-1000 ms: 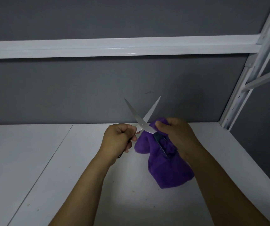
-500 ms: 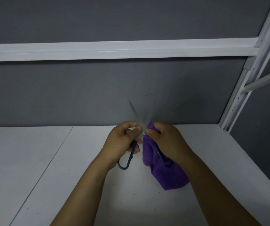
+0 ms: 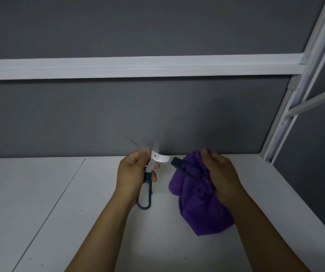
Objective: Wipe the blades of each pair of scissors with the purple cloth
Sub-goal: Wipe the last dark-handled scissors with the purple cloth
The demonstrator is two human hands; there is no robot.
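My left hand (image 3: 133, 173) grips a pair of scissors (image 3: 146, 191) near the pivot. One dark blue handle loop hangs below that hand. The blades point up and are blurred by motion against the grey wall. The other dark handle (image 3: 185, 168) lies across the purple cloth (image 3: 201, 209). My right hand (image 3: 221, 171) holds that cloth bunched, and the cloth hangs down to the white table (image 3: 79, 213). The cloth is to the right of the blades and apart from them.
A grey wall panel with a white rail (image 3: 138, 65) rises behind the table. A white metal shelf upright (image 3: 287, 107) stands at the right rear corner. The table's right edge runs along the lower right.
The blades were spread wide with the cloth against one of them. My hands have since moved apart, the scissors have swung in my left hand, and the cloth has come off the blade.
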